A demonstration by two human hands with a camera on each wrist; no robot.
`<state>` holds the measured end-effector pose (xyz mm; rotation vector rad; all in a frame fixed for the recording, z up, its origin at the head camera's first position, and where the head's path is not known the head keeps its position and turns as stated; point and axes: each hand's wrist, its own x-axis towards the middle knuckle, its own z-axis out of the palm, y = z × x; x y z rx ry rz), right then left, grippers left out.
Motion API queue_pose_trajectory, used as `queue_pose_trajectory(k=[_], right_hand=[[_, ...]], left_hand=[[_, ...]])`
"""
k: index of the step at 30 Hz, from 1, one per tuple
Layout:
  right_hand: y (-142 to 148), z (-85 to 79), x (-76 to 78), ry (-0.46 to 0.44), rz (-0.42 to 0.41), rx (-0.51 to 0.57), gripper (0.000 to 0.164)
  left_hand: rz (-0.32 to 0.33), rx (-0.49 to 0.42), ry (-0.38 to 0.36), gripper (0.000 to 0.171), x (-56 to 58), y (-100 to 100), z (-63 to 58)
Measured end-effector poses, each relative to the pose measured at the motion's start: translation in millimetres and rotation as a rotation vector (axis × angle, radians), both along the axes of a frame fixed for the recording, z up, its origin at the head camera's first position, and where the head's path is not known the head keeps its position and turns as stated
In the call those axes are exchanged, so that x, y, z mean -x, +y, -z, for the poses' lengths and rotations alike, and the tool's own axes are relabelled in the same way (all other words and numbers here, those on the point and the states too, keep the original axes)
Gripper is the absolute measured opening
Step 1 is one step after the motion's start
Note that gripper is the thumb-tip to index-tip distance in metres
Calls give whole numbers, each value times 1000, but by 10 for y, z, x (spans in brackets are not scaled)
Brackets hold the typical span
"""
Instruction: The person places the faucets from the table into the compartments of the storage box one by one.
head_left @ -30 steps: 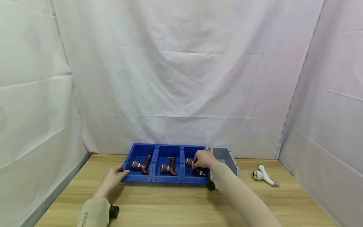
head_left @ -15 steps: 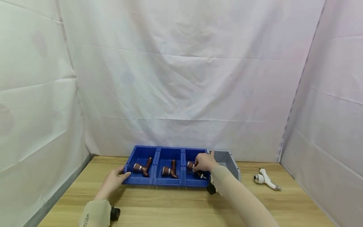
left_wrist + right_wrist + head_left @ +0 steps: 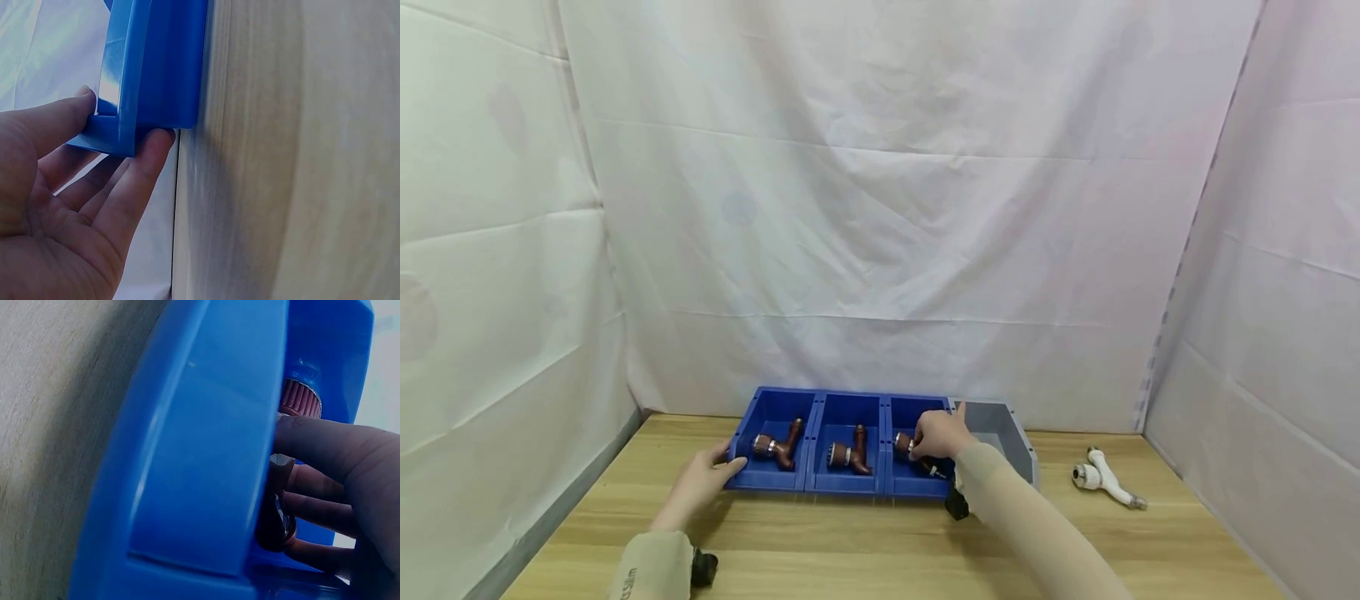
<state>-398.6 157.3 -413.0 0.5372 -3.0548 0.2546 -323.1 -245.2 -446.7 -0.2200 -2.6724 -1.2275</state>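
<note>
Three blue bins stand in a row, with a grey bin at their right end. My left hand holds the front left corner of the leftmost blue bin; in the left wrist view its thumb lies on the rim and the fingers are beneath. Brown taps with ribbed handles lie in the left bin and the middle bin. Inside the third blue bin my right hand pinches another brown tap near its ribbed handle. That hand covers much of the tap.
A white tap lies on the wooden table, right of the grey bin. White curtains hang behind the bins and on both sides.
The head view has tilted slightly, so everything sits a little lower in it. Both hands keep their places, the left on the bin corner and the right on the brown tap.
</note>
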Motion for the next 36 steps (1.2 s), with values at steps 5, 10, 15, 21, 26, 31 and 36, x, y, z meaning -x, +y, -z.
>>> queue_pose_trajectory(k=[5, 10, 15, 21, 26, 31, 36], right_hand=[[-13, 11, 7, -8, 8, -6, 30], [-23, -20, 13, -7, 7, 7, 29], [-30, -40, 30, -3, 12, 10, 29], [-24, -13, 50, -4, 20, 3, 30], [-37, 14, 45, 1, 12, -1, 30], [-51, 43, 12, 11, -8, -2, 31], [-58, 43, -8, 6, -9, -5, 32]], left_hand=[[0, -3, -13, 52, 9, -7, -15], [1, 4, -15, 54, 42, -21, -40], [8, 5, -4, 54, 66, -27, -75], [9, 19, 2, 56, 81, -23, -84], [11, 10, -3, 56, 67, -36, -61], [3, 4, 0, 53, 41, -48, -16], [3, -19, -34, 54, 15, -45, 8]])
